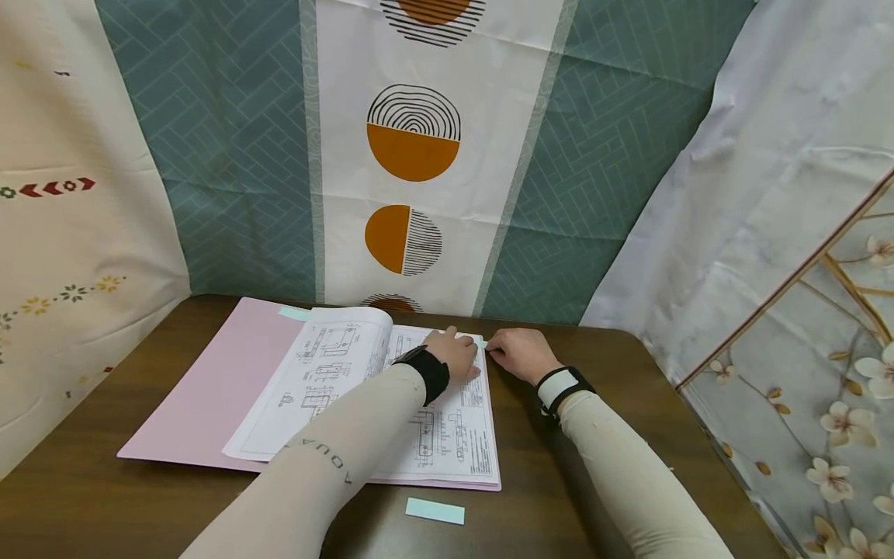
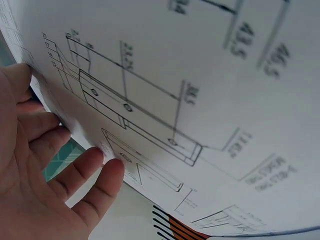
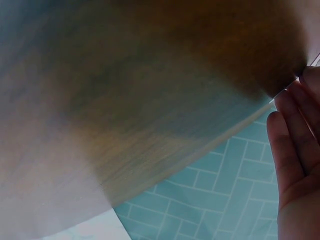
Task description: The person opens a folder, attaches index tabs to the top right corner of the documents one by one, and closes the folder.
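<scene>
My left hand (image 1: 454,355) rests on the upper right part of a printed sheet of technical drawings (image 1: 461,446), its fingers loosely bent in the left wrist view. Just to the right, the thumb and fingers of my right hand (image 1: 522,353) pinch the outer end of a pale green sticky tab (image 1: 481,342) at the sheet's right edge. In the right wrist view that hand (image 3: 300,145) shows at the far right, fingertips together at the paper's edge. The sheets lie in an open pink folder (image 1: 202,388), with turned pages (image 1: 307,396) curling over to the left.
Another pale green tab (image 1: 294,313) sticks out at the top of the turned pages. A pale green strip (image 1: 434,511) lies on the brown table (image 1: 552,497) in front of the folder. A patterned curtain (image 1: 237,155) hangs behind the table, and white cloth (image 1: 789,194) hangs on the right.
</scene>
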A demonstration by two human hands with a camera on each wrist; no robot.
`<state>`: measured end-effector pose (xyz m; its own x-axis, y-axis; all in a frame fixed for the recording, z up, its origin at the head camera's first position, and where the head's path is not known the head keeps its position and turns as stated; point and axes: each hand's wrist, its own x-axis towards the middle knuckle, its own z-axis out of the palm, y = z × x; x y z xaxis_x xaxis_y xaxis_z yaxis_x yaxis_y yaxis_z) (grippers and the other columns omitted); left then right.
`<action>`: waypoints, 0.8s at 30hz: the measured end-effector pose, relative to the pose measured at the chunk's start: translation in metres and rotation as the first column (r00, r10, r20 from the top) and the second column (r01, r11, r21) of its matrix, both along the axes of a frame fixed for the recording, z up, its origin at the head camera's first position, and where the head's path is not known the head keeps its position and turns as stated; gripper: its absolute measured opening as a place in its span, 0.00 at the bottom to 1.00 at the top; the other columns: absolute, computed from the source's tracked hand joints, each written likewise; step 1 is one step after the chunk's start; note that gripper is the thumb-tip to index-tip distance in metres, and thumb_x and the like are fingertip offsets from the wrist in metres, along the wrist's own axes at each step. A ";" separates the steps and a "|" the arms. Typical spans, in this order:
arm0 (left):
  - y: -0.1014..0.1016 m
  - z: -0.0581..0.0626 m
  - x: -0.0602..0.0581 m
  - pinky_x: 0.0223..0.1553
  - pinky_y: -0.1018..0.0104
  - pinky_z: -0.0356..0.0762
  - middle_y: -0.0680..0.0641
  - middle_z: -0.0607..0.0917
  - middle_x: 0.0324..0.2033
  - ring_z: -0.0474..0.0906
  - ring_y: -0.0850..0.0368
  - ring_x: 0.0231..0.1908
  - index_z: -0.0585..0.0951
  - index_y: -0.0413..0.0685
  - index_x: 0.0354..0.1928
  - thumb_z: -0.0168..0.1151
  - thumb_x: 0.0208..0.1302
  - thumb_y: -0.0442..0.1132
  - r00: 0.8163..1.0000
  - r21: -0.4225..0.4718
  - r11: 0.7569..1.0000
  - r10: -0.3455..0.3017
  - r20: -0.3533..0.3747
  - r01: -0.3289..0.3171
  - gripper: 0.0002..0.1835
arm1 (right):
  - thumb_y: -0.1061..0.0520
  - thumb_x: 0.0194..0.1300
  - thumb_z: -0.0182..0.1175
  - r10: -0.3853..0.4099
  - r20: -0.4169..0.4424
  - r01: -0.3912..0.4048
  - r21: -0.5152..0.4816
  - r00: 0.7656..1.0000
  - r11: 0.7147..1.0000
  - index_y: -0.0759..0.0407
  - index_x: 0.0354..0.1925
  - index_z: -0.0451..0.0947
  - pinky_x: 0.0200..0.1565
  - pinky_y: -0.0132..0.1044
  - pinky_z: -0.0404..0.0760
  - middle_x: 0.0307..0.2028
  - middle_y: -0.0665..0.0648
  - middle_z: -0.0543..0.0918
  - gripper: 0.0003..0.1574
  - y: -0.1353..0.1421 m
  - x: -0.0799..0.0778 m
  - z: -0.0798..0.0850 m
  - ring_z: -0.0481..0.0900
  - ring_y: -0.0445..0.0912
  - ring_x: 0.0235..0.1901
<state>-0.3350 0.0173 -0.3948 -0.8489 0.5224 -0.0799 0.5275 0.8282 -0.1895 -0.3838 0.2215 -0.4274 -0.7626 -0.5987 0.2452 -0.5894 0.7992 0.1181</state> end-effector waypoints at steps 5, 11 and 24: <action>-0.002 -0.007 -0.010 0.74 0.44 0.70 0.54 0.74 0.79 0.69 0.47 0.77 0.73 0.56 0.82 0.53 0.85 0.64 0.999 0.042 0.999 0.023 0.045 -0.025 0.33 | 0.59 0.73 0.74 -0.018 0.016 0.018 0.007 1.000 1.000 0.53 0.50 0.95 0.50 0.48 0.89 0.46 0.51 0.93 0.09 -0.001 0.000 0.002 0.92 0.48 0.47; -0.004 -0.023 -0.028 0.75 0.40 0.68 0.54 0.70 0.82 0.65 0.48 0.80 0.71 0.56 0.83 0.52 0.84 0.66 0.995 0.082 0.993 0.076 0.058 -0.080 0.36 | 0.59 0.73 0.74 -0.030 0.022 0.030 0.010 0.999 1.000 0.53 0.50 0.95 0.50 0.47 0.89 0.47 0.51 0.93 0.09 -0.002 0.001 0.002 0.92 0.48 0.46; -0.008 -0.024 -0.018 0.77 0.39 0.65 0.54 0.66 0.84 0.60 0.48 0.83 0.66 0.56 0.86 0.47 0.88 0.63 0.999 0.047 0.999 0.004 0.048 -0.006 0.35 | 0.59 0.74 0.73 -0.030 0.024 0.029 0.019 0.999 0.999 0.53 0.50 0.95 0.51 0.48 0.89 0.47 0.51 0.93 0.09 -0.003 0.003 0.004 0.91 0.49 0.48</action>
